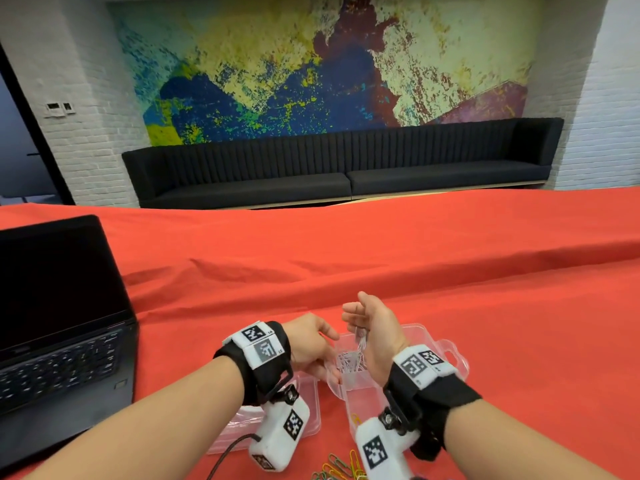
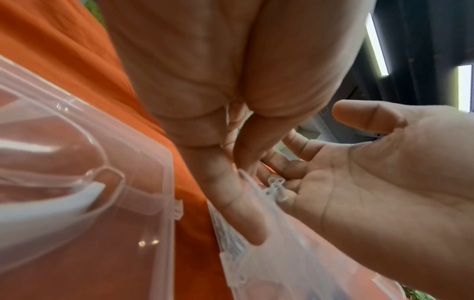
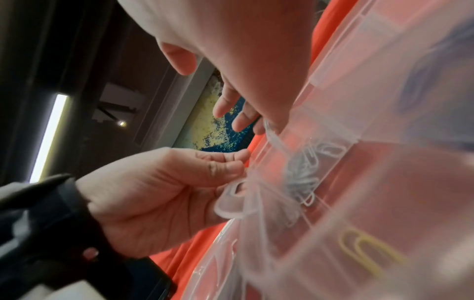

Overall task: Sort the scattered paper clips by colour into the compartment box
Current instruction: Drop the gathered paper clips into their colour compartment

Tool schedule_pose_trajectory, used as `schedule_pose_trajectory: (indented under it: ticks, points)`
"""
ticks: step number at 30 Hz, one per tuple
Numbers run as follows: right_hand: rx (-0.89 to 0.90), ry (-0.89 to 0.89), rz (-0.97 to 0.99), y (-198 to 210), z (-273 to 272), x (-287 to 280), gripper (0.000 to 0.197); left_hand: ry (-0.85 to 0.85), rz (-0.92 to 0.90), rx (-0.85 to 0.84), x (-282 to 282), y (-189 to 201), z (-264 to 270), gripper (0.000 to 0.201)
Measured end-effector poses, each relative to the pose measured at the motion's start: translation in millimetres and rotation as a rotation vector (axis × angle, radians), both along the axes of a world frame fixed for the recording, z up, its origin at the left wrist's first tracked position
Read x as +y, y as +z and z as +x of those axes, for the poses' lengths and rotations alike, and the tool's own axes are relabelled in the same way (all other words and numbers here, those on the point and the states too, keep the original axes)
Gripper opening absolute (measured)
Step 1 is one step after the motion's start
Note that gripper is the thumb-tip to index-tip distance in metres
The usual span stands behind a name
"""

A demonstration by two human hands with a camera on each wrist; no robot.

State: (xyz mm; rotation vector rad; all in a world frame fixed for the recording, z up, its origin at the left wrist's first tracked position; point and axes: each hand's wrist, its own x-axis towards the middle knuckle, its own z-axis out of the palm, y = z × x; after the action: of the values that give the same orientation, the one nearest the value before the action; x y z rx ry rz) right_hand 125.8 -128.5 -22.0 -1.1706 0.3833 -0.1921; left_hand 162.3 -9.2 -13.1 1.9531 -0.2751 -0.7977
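A clear compartment box (image 1: 446,351) lies open on the red cloth, its lid (image 1: 308,407) flat to the left. My left hand (image 1: 325,355) grips the box's left edge by a latch tab (image 3: 231,200); its fingers (image 2: 231,194) lie against the wall. My right hand (image 1: 356,320) hovers over the box and pinches a bunch of white paper clips (image 1: 360,341) that dangles into a compartment holding more white clips (image 3: 305,172). A yellow clip (image 3: 364,249) lies in a nearer compartment. Something blue (image 3: 423,91) shows blurred in another. Several loose coloured clips (image 1: 341,465) lie near the table's front edge.
An open black laptop (image 1: 59,323) stands at the left, close to my left forearm. A cable (image 1: 228,455) trails from the left wrist camera. The red cloth (image 1: 485,289) stretches wide behind and to the right of the box. A black sofa (image 1: 346,164) lines the far wall.
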Motion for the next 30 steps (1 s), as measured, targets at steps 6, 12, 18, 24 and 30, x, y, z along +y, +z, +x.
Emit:
schedule_pose_trajectory:
  ticks: [6, 12, 18, 24, 30]
  points:
    - [-0.011, 0.081, -0.063, -2, -4, -5, 0.029, 0.008, 0.022, -0.051, -1, 1, -4, 0.028]
    - [0.125, 0.279, -1.055, 10, -19, -46, 0.02, -0.374, 0.472, -0.613, 0, 12, -1, 0.026]
    - [0.254, 0.544, -1.586, 17, -34, -53, 0.028, -0.583, 0.721, -0.711, -22, 14, -8, 0.061]
    - [0.211, 0.599, -1.66, 14, -34, -59, 0.041, -0.635, 0.818, -0.722, -32, 10, 1, 0.047]
    - [0.121, 0.656, -1.706, 15, -36, -61, 0.052, -0.68, 0.731, -0.738, -23, 6, 6, 0.067]
